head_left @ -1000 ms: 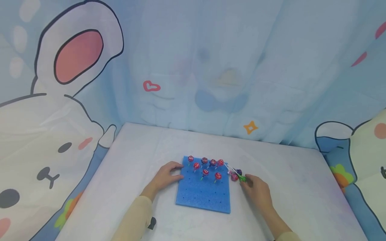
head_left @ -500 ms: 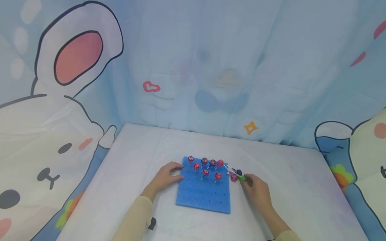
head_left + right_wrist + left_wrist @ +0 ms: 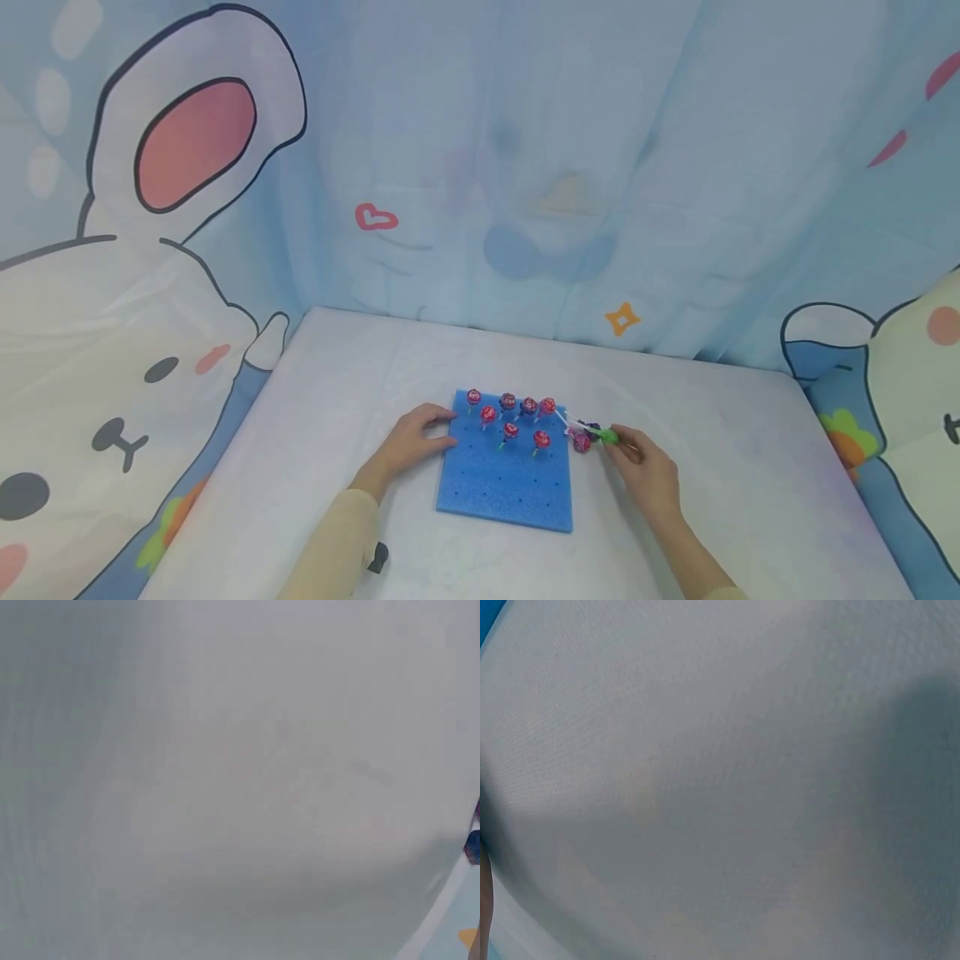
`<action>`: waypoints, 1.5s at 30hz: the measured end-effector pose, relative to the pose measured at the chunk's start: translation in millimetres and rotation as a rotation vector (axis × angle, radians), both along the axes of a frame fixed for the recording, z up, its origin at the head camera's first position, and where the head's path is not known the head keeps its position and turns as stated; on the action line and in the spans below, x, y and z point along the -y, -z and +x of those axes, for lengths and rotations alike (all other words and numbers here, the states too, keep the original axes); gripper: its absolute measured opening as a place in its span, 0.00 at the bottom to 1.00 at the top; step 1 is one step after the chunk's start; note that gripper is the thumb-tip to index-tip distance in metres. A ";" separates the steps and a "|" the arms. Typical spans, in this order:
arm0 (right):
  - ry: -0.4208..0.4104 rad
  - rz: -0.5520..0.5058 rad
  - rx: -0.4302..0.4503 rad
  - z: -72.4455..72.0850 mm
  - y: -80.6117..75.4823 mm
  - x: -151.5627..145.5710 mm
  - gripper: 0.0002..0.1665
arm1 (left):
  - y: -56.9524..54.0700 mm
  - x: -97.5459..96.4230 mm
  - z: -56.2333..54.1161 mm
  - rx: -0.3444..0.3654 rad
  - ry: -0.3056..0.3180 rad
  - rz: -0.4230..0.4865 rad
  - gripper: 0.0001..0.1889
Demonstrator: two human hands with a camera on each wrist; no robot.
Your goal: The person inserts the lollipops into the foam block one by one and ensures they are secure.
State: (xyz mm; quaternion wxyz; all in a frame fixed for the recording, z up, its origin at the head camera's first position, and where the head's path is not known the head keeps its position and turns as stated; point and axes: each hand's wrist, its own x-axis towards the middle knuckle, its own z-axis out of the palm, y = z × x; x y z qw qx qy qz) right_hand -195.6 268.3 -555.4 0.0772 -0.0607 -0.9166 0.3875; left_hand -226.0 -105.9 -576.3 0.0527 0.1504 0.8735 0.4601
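Observation:
In the head view a blue foam board (image 3: 498,500) with small holes lies on the table, and several red and dark lollipops (image 3: 511,431) stand upright in its far half. My left hand (image 3: 412,437) rests at the board's left edge, fingers and thumb spread apart. To the right of the board, my right hand (image 3: 648,473) pinches a green lollipop (image 3: 609,436) by its head, the stick pointing left. Beside it lie a pink lollipop (image 3: 581,443) and a dark one, their sticks reaching toward the board. The left wrist view catches only a corner of the board (image 3: 487,616).
A white cloth covers the table (image 3: 360,350). Behind it hangs a pale blue curtain (image 3: 450,275) with cartoon prints. A small black object (image 3: 378,557) shows by the left sleeve (image 3: 333,542). At the right wrist view's edge is a dark lollipop head (image 3: 473,847).
My right hand has shifted slightly right and up, turning the green lollipop so its head now sits farther right and higher. The left hand and the board have stayed put.

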 end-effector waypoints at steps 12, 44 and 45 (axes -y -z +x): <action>-0.028 -0.242 -0.040 7.4 -25.1 16.7 0.24 | 0.3 0.1 0.5 -0.010 0.003 0.007 0.22; -0.530 -0.023 -0.254 31.2 -36.2 89.5 0.24 | -0.4 -0.3 0.8 0.010 -0.007 0.008 0.23; -0.540 0.001 -0.262 31.2 -34.7 90.2 0.24 | -0.7 -0.3 0.8 0.009 -0.007 0.009 0.23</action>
